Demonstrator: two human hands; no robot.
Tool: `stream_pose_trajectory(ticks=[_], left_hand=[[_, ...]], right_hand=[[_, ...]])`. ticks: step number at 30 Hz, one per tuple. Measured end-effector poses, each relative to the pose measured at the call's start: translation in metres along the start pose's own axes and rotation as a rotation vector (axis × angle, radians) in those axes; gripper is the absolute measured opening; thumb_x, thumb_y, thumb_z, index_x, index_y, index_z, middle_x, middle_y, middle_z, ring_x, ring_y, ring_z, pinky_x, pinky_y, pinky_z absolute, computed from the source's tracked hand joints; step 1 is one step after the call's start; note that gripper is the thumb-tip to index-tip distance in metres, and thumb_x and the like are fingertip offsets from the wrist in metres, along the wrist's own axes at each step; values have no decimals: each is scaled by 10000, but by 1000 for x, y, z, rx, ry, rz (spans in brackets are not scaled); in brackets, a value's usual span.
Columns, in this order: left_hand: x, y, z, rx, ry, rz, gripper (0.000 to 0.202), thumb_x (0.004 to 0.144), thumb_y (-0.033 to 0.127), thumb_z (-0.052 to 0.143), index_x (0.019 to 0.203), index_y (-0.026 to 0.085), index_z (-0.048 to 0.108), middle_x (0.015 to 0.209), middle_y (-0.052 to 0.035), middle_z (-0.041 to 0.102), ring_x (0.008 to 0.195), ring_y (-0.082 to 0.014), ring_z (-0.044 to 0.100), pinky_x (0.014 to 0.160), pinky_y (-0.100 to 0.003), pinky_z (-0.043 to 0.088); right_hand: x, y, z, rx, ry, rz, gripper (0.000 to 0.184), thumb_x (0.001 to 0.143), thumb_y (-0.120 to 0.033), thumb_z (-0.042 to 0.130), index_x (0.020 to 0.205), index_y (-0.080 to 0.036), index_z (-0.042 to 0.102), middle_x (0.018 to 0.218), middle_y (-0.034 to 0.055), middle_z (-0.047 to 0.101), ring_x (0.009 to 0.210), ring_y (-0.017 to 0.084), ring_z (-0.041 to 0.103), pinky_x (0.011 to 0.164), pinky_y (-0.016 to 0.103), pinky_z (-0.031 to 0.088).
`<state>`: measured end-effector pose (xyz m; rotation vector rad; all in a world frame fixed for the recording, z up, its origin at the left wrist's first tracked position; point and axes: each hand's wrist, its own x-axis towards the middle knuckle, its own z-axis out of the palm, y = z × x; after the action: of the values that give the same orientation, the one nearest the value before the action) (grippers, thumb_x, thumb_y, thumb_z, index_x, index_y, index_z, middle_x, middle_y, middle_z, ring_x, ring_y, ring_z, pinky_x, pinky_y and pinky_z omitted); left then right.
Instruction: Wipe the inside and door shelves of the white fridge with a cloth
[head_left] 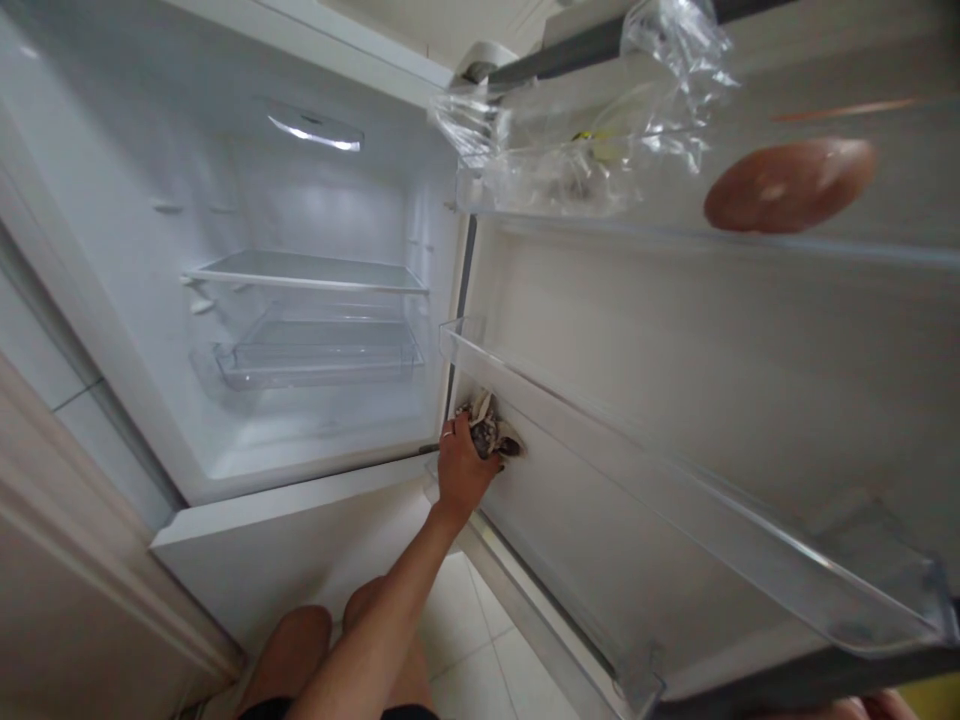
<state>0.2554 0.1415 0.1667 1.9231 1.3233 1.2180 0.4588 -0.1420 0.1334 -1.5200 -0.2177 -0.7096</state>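
Note:
My left hand point(466, 468), with a ring on one finger, is closed around a crumpled dark-and-white patterned cloth point(487, 432). It presses the cloth against the inner face of the refrigerator door point(675, 350), near the hinge side. Above the cloth runs a clear middle door shelf point(645, 450); below it is a lower door shelf point(637, 680). Only a small part of my right hand point(862, 708) shows at the bottom right, beside the door's outer edge. Most of its fingers are out of frame, so its grip cannot be made out.
Inside the refrigerator are a glass shelf point(307, 270) and a clear tray point(322, 365). The upper door shelf point(825, 245) holds a clear plastic bag point(570, 170) and a reddish-brown oval item point(791, 185). My knees point(300, 640) are above the tiled floor point(480, 650).

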Motion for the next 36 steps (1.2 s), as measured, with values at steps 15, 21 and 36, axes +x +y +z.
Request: stream_pose_trajectory(ticks=[15, 21, 36], left_hand=[[-63, 26, -2, -391, -662, 429, 569, 592, 149, 738, 1154, 206, 668, 1152, -103, 704, 1068, -294, 655, 967, -418, 517], [-79, 51, 37, -251, -1248, 989, 119, 703, 188, 667, 816, 208, 697, 867, -61, 759, 824, -224, 688, 711, -303, 466], [-70, 61, 62, 102, -1440, 978, 188, 667, 118, 646, 739, 252, 756, 754, -21, 773, 642, -193, 613, 558, -301, 382]], right_hand=[[-5, -28, 12, 96, 76, -12, 126, 673, -354, 480, 609, -252, 444, 625, -32, 331, 604, 150, 311, 565, 305, 252], [-1, -15, 16, 114, 165, 45, 221, 668, -427, 527, 775, -234, 539, 773, -14, 482, 768, 186, 464, 730, 346, 392], [12, 2, 22, 115, 136, 28, 237, 691, -432, 516, 797, -221, 536, 805, -15, 487, 791, 174, 465, 779, 338, 387]])
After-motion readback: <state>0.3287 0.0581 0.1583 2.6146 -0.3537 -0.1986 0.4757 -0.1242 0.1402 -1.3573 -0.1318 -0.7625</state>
